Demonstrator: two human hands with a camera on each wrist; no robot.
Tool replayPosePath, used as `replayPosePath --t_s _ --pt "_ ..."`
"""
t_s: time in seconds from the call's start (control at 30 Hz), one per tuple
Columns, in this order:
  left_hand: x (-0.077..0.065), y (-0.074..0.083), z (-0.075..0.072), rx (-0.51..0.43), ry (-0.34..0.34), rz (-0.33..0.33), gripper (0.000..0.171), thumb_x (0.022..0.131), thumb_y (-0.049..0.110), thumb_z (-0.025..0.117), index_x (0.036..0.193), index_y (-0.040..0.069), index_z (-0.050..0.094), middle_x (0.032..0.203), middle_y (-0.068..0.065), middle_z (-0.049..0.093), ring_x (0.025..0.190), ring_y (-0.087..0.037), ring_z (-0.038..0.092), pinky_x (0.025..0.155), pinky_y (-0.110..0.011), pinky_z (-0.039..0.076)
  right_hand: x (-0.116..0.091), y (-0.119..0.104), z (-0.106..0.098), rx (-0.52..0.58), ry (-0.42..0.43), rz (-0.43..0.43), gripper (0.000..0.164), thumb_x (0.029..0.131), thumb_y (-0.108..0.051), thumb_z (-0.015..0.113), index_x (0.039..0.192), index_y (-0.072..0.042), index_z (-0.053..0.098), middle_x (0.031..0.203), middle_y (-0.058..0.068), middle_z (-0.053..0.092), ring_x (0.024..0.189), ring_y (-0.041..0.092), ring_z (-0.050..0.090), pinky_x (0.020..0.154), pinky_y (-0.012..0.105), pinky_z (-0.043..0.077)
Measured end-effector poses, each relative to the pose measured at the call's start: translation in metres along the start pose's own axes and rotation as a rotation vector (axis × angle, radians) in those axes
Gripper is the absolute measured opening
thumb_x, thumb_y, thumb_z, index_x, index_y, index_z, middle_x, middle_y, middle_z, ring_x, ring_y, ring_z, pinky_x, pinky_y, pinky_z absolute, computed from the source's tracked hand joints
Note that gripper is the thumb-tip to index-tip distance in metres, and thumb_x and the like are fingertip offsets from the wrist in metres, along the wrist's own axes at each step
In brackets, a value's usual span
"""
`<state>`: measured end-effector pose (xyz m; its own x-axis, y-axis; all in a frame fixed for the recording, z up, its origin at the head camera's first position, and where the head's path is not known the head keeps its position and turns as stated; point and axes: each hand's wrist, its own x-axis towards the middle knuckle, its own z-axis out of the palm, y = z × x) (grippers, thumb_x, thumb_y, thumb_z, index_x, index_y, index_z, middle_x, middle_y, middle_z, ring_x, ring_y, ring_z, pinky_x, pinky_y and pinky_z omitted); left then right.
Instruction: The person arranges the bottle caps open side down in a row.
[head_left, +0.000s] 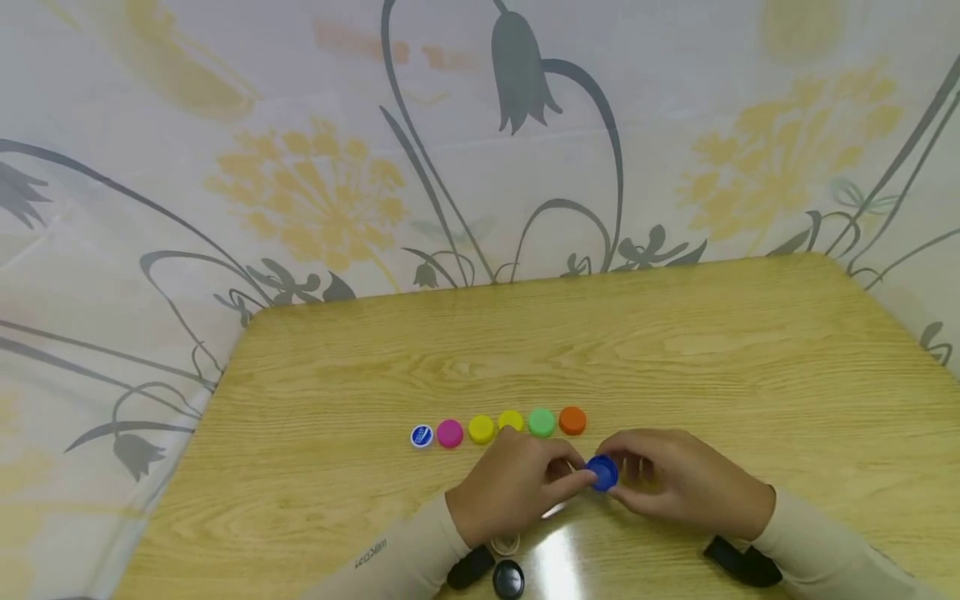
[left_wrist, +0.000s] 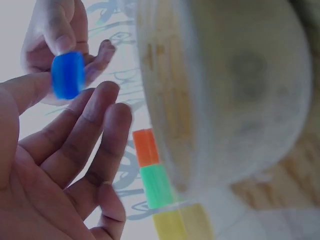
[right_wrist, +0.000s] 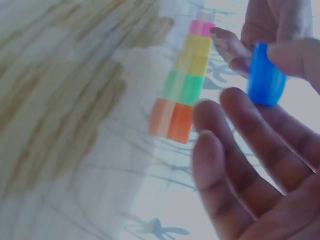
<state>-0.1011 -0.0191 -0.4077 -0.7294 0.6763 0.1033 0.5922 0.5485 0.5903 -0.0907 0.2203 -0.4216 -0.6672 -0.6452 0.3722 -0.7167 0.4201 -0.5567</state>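
Thumb and fingertips of my left grip [head_left: 517, 485] pinch one edge of a blue cap [head_left: 604, 472], and my right grip [head_left: 686, 483] pinches the edge across from it. Each is closed down only to the cap's width. Both wrist views show the other fingers loosely bent and spread away from the cap, with nothing in them.

From my head, I look down into the cap's hollow side. It sits between my hands on the near side of a row of caps, closest to the orange end.

From left to right, that row runs: a white cap with a blue printed top [head_left: 422, 436], a magenta cap [head_left: 450, 433], a yellow cap [head_left: 482, 429], a second yellow cap [head_left: 511, 419] partly covered by my left hand, a green cap [head_left: 542, 422] and an orange cap [head_left: 572, 421]. All rest on the wood-grained table [head_left: 337, 358].

Beside my left wrist lies a round black thing [head_left: 508, 579], with a pale ring [head_left: 506, 544] just beyond it. Pale sleeves [head_left: 408, 542] cover my forearms, and a flower-printed cloth [head_left: 465, 167] stands behind the table.
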Motion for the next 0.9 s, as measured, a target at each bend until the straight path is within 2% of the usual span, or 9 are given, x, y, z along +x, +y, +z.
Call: replayPosePath --t_s 0.2,0.3,0.4,0.57,0.67,0.8,0.9 --pt "0.001 -0.0023 -0.001 -0.206 -0.02 -0.094 0.023 0.099 0.035 0.063 0.096 0.015 0.074 0.082 0.013 0.071 0.069 0.012 0.057 0.064 -0.01 0.049 0.0019 -0.0013 0.0048 0.053 0.081 -0.038 0.046 0.079 0.0 0.082 0.118 -0.016 0.064 0.1 -0.01 0.07 0.075 -0.005 0.059 0.064 0.012 0.049" --pt "0.0016 -0.0032 -0.002 -0.296 -0.018 -0.124 0.021 0.098 0.033 0.065 0.097 0.014 0.073 0.084 0.011 0.07 0.068 0.009 0.058 0.064 -0.013 0.051 0.0022 -0.0023 0.0051 0.104 0.087 -0.02 0.047 0.081 0.002 0.08 0.121 -0.016 0.062 0.101 -0.008 0.07 0.075 -0.004 0.06 0.064 0.014 0.051" --pt "0.0017 -0.0036 -0.0028 -0.331 -0.007 -0.132 0.019 0.097 0.032 0.067 0.096 0.014 0.072 0.085 0.01 0.07 0.067 0.007 0.058 0.063 -0.015 0.052 0.0027 -0.0034 0.0047 0.15 0.082 0.015 0.046 0.083 0.0 0.079 0.122 -0.016 0.061 0.1 -0.009 0.069 0.075 -0.002 0.061 0.064 0.017 0.052" --pt "0.0011 -0.0038 -0.0044 -0.298 0.004 -0.13 0.016 0.096 0.032 0.068 0.095 0.016 0.072 0.085 0.011 0.07 0.066 0.007 0.058 0.062 -0.014 0.051 0.003 -0.0053 0.0044 0.217 0.062 0.083 0.04 0.087 -0.006 0.076 0.123 -0.015 0.061 0.098 -0.009 0.069 0.076 0.001 0.063 0.065 0.021 0.055" --pt "0.0011 -0.0034 -0.005 -0.26 0.006 -0.117 0.016 0.096 0.032 0.068 0.095 0.017 0.072 0.085 0.012 0.071 0.065 0.008 0.057 0.06 -0.014 0.05 0.0027 -0.0065 0.0028 0.287 0.038 0.153 0.031 0.093 -0.008 0.069 0.123 -0.013 0.062 0.095 -0.008 0.069 0.076 0.006 0.065 0.067 0.024 0.055" --pt "0.002 -0.0017 -0.0051 -0.181 0.023 -0.076 0.015 0.096 0.03 0.068 0.099 0.016 0.073 0.087 0.01 0.074 0.065 0.011 0.056 0.057 -0.011 0.048 0.0026 -0.0074 -0.0009 0.399 -0.003 0.258 0.021 0.101 -0.008 0.058 0.121 -0.01 0.062 0.092 -0.002 0.071 0.075 0.014 0.066 0.067 0.028 0.056" --pt "0.0024 -0.0002 -0.0054 -0.12 0.045 -0.037 0.016 0.096 0.03 0.069 0.101 0.015 0.073 0.089 0.008 0.076 0.065 0.012 0.056 0.055 -0.008 0.046 0.0025 -0.0079 -0.0036 0.476 -0.028 0.32 0.018 0.103 -0.01 0.054 0.119 -0.01 0.063 0.092 0.005 0.072 0.076 0.017 0.066 0.068 0.03 0.056"
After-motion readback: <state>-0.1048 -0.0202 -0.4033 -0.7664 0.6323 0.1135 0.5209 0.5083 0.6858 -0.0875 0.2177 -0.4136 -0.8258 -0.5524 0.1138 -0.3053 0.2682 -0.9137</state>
